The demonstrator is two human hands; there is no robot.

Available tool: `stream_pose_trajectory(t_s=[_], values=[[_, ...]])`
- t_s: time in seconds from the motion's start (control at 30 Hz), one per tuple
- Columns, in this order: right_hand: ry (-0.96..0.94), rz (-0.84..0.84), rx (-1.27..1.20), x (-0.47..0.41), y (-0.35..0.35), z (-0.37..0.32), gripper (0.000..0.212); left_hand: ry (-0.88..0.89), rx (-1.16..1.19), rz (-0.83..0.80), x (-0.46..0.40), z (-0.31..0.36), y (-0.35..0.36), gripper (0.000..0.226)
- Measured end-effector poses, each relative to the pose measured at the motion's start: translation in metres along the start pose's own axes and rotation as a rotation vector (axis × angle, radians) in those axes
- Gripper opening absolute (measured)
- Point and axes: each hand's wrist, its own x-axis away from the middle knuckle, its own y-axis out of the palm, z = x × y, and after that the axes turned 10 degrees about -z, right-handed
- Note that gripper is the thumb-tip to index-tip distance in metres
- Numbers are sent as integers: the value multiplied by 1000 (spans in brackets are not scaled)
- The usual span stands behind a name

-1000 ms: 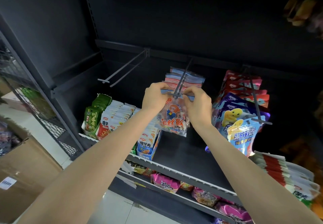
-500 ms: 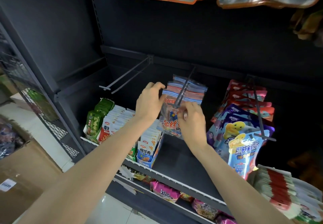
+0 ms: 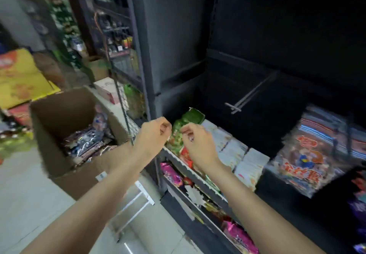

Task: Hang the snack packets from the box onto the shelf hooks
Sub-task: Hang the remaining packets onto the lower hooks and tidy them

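Dark shelving (image 3: 277, 35) is seen behind two raised bare hands. Left hand (image 3: 152, 136) and right hand (image 3: 198, 144) are held side by side with loosely curled fingers, nothing gripped. On the floor to the left, an open cardboard box (image 3: 59, 115) is filled with snack packets (image 3: 87, 142). Hung packets (image 3: 309, 158) are seen far right, beside an empty hook (image 3: 249, 93).

Packets (image 3: 303, 162) hung; others (image 3: 87, 142) seemingly boxed

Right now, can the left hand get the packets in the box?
Probably yes. The left hand holds nothing, and the cardboard box sits open-topped just to its left, its packets uncovered with nothing between.
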Motion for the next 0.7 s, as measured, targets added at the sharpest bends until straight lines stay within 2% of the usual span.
stream_pose_trajectory(t_s=[0.1,0.2,0.33,0.47,0.6,0.7], values=[[-57,-72,-20,-49,61,-46,24,-177,133,90,-8,-74,-46,7],[-81,-160,-69,-95,120,-92,25,-288,163,138,-16,-147,-91,11],[-52,-340,-27,-154,196,-133,30,-462,106,6,-27,-228,-128,21],[90,-491,37,-214,255,-141,50,-633,86,-140,-52,-290,-145,31],[214,-567,61,-269,298,-132,75,-704,51,-241,-95,-340,-145,35],[317,-552,108,-299,327,-127,76,-709,63,-295,-127,-361,-140,42]])
